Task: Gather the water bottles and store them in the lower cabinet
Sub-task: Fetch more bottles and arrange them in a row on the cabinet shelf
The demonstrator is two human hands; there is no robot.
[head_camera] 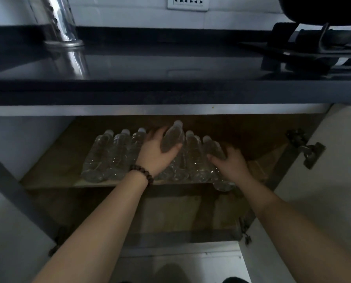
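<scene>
Below a dark countertop (170, 64), the lower cabinet (54, 152) is standing open, its shelf (54, 176) carrying a row of clear water bottles (109, 154) lying side by side with caps pointing inward. The left hand (157, 152), wearing a beaded bracelet (143, 173), is gripping 1 bottle (173, 137) raised above the row. The right hand (230, 160) is grasping the rightmost bottle (212, 148), whose base is overhanging the shelf edge. A metal faucet (62, 23) is standing on the countertop at left.

Left hand (156, 152) grips bottle (173, 137); right hand (230, 162) grips end bottle (212, 150).
</scene>
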